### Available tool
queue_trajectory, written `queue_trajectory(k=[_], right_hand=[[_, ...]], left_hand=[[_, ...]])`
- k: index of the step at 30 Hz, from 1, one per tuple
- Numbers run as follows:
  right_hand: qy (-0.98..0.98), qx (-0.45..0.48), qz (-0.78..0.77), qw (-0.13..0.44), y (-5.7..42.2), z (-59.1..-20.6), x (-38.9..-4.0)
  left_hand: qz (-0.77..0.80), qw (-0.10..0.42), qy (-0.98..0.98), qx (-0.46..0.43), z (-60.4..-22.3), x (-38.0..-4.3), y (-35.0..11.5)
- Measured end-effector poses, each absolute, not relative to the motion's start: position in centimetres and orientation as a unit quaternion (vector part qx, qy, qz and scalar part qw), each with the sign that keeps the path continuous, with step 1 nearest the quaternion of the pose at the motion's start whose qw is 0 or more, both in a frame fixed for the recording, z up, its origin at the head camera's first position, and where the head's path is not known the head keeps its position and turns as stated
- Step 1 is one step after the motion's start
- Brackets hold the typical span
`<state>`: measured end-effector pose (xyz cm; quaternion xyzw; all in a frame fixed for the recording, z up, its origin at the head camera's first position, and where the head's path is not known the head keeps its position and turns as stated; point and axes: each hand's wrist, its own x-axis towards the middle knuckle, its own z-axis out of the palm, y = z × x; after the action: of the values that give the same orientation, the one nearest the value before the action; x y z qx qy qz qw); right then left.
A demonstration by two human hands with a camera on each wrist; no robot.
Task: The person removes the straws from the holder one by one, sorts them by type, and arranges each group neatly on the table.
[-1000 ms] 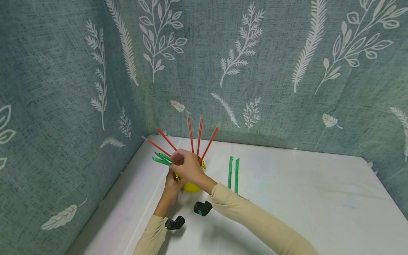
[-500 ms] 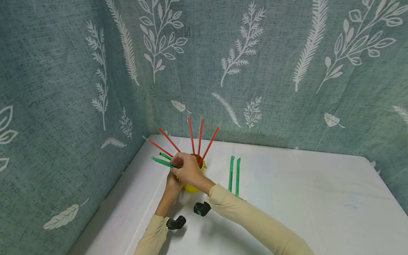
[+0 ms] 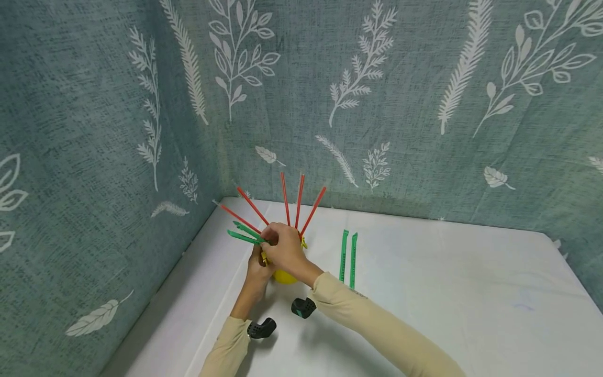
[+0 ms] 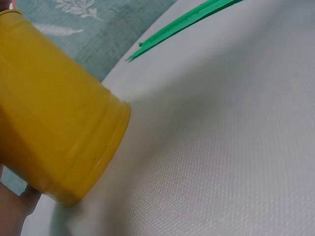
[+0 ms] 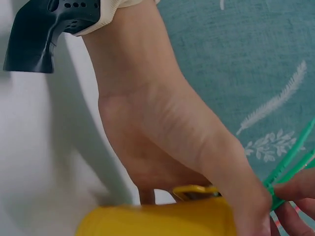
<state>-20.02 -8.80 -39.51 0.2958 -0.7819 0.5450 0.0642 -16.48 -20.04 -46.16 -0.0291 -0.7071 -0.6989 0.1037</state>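
My left hand (image 3: 257, 275) grips the side of a small yellow metal pail (image 3: 285, 277), which fills the left part of the left wrist view. Above the pail's rim, my right hand (image 3: 285, 248) pinches slim green wrapped sticks (image 3: 242, 234) that slant out to the left. In the right wrist view, the fingertips (image 5: 298, 186) of that hand press on the green sticks (image 5: 290, 162). Several thin red sticks (image 3: 254, 206) with clear wrapper ends fan up out of the pail. Their lower ends are hidden behind the hands and the rim.
Two more green sticks (image 3: 348, 256) lie side by side on the white table (image 3: 447, 293), right of the pail. Black wrist cameras (image 3: 261, 329) stick out from both sleeves. A teal leaf-patterned cloth (image 3: 301, 104) stands behind and to the left.
The green sticks have shifted, from bunched to two spread ends, in my right hand's fingers. My left hand keeps its grip on the pail. The head view has turned slightly.
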Motion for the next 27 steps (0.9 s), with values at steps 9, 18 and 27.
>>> queue_trajectory(k=[9,18,27], right_hand=[[-0.746,0.294,0.586,0.118,-7.2,-38.7,-20.6],[-0.707,0.288,0.628,0.151,-6.2,-36.6,-20.0],[-0.682,0.292,0.645,0.182,-4.5,-31.3,-17.1]], left_hand=[[-0.678,0.104,-0.727,-0.033,-44.9,-15.9,-19.5],[-0.677,0.106,-0.728,-0.031,-44.9,-15.5,-20.0],[-0.677,0.100,-0.728,-0.042,-44.8,-15.3,-20.3]])
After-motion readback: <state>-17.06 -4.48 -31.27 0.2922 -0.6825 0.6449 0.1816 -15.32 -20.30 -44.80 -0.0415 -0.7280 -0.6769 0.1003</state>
